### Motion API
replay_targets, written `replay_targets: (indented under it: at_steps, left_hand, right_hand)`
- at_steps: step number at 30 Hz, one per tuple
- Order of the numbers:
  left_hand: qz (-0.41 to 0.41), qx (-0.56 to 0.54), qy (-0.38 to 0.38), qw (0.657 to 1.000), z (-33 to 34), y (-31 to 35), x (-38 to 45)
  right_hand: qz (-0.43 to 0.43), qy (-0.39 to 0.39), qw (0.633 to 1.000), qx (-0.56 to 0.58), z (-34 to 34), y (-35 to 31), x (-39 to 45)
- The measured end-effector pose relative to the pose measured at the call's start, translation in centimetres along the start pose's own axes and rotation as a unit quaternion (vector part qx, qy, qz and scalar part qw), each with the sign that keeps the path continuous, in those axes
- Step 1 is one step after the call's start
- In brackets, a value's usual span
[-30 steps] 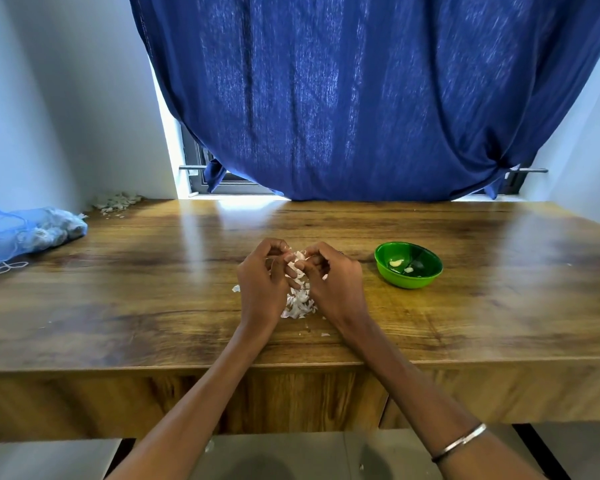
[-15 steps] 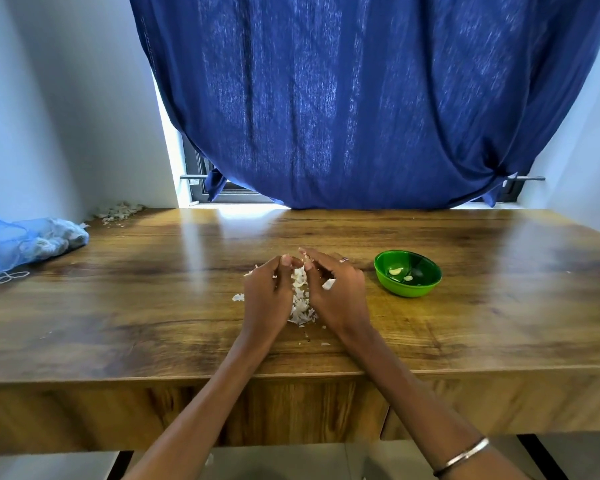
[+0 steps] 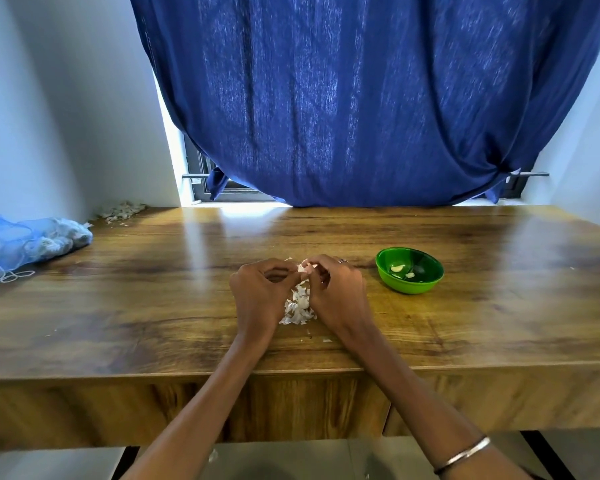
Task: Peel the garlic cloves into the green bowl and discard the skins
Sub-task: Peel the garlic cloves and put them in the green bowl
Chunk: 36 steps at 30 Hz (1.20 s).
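Your hands rose off the skin pile (image 3: 298,304); left hand (image 3: 262,292) and right hand (image 3: 336,294) both pinch a garlic clove (image 3: 304,267), mid-peel; next, strip it, then drop it in the green bowl (image 3: 409,287) toward the table's right edge

Both forearms reach forward, converging at centre. Left hand (image 3: 262,292) back-up, fingers curled inward, thumb and fingertips pinching a small white garlic clove (image 3: 304,267). Right hand (image 3: 338,292) mirrors it, knuckles up, fingers curled onto the same clove from the other side. Fingertips of both hands meet. Ring (image 3: 342,261) on a right finger; metal bangle (image 3: 463,455) on the right forearm.
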State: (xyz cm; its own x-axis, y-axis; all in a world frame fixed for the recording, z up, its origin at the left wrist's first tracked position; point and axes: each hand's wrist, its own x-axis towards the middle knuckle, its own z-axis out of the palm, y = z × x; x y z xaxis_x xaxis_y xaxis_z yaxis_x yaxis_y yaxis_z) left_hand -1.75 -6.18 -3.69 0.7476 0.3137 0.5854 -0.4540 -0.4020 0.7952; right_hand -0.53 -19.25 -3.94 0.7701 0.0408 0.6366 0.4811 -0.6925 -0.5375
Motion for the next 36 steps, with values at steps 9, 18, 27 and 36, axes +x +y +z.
replay_targets:
  at_steps: [9, 18, 27, 36]
  left_hand:
    - [0.02, 0.015, -0.017, 1.0, 0.7, -0.7, 0.1]
    - [0.089, 0.059, -0.038, 0.994, 0.8, -1.6, 0.4]
    - [0.101, 0.04, -0.072, 0.991, 0.8, -0.4, 0.1]
    - [0.136, 0.051, -0.037, 0.989, 0.7, -0.4, 0.0]
  right_hand:
    - [0.018, 0.019, 0.998, 0.053, 0.0, 0.3, 0.2]
    - [0.083, 0.01, 0.985, 0.153, -0.4, 1.1, 0.5]
    - [0.141, 0.003, 0.943, 0.302, -0.7, 1.1, 0.5]
    - [0.204, -0.021, 0.904, 0.375, -1.1, 0.7, 0.5]
